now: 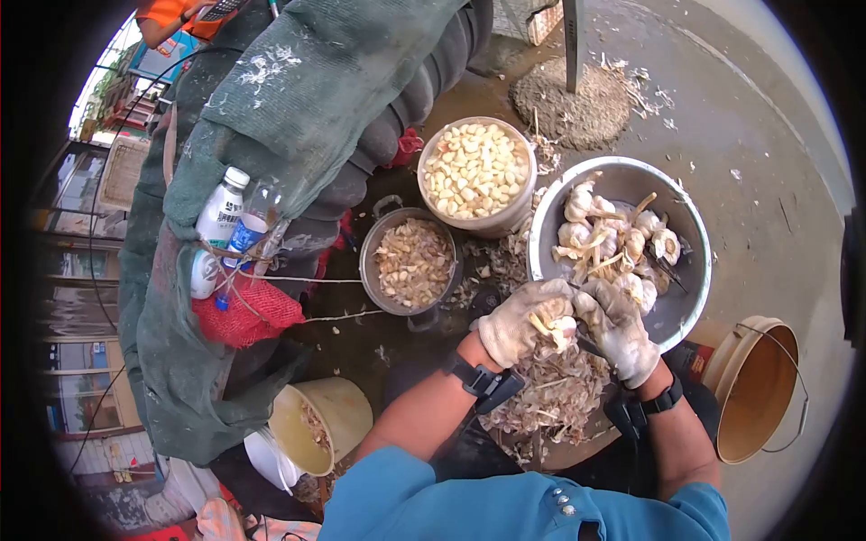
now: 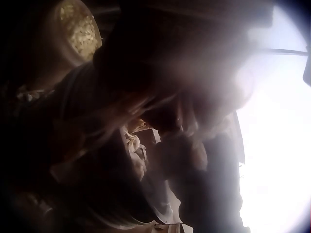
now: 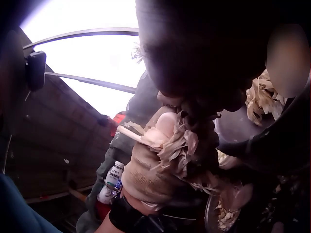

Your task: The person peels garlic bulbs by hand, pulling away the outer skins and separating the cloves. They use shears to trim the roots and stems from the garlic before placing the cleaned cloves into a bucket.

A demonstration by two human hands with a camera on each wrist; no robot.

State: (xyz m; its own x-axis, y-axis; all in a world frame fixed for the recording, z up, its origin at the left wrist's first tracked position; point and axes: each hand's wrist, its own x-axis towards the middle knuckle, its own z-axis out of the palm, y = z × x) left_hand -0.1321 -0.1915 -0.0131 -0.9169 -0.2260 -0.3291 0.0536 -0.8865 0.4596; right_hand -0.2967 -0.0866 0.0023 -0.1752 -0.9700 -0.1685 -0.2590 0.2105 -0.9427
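My left hand point(image 1: 523, 323), in a pale work glove, grips a garlic bulb point(image 1: 561, 330) with loosened skin. Its cloves point(image 3: 167, 124), stem and hanging papery skin show in the right wrist view. My right hand point(image 1: 621, 332), gloved too, has its curled fingers pinching at the bulb's edge. A small dark strip shows under these fingers; I cannot tell what it is. Just beyond both hands, a metal basin point(image 1: 695, 317) holds whole garlic bulbs point(image 1: 603, 230) with stems. Below them lies a heap of garlic skins point(image 1: 555, 401). The left wrist view is dark and blurred.
A white bucket of peeled cloves point(image 1: 475, 171) stands ahead, beside a metal pot point(image 1: 372, 279) of cloves and skins. An empty bucket point(image 1: 756, 388) lies tipped at right; another bucket point(image 1: 347, 415) sits at left. Green netting point(image 1: 271, 108) with tied bottles point(image 1: 223, 209) borders the left.
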